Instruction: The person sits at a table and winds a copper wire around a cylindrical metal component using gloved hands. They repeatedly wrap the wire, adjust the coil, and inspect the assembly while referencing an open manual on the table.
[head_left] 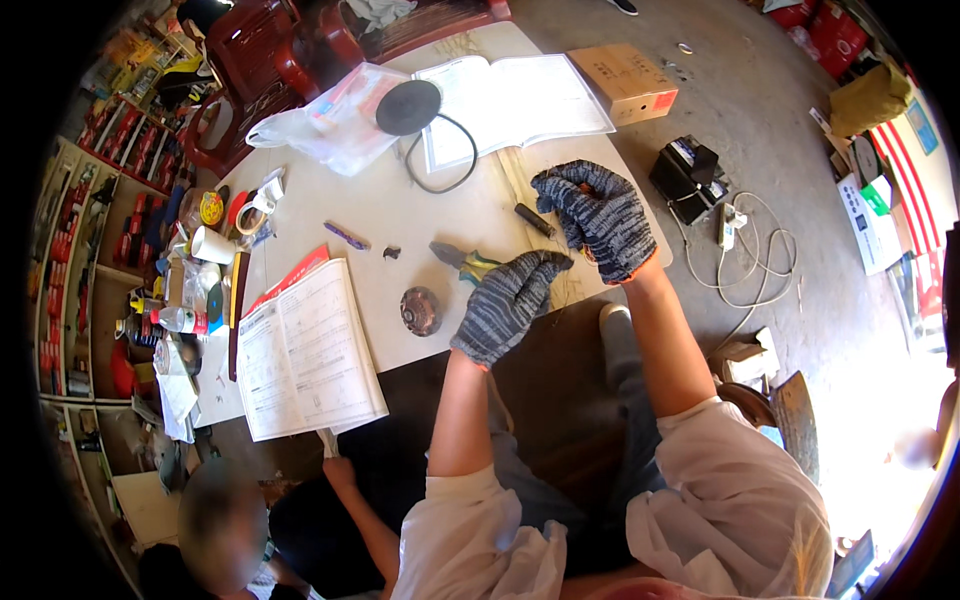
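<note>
Both my hands wear grey knitted gloves. My left hand hovers over the table's near edge, fingers stretched toward the right, just beside the handles of a pair of pliers with yellow and blue grips. My right hand is raised a little beyond it, fingers curled inward; what they hold, if anything, is hidden. A short black cylinder lies on the table left of my right hand. A round rusty disc rests left of my left hand.
An open book lies at the near left and an open notebook at the far side, next to a cardboard box, a black disc with a cable and a plastic bag. Another person sits lower left.
</note>
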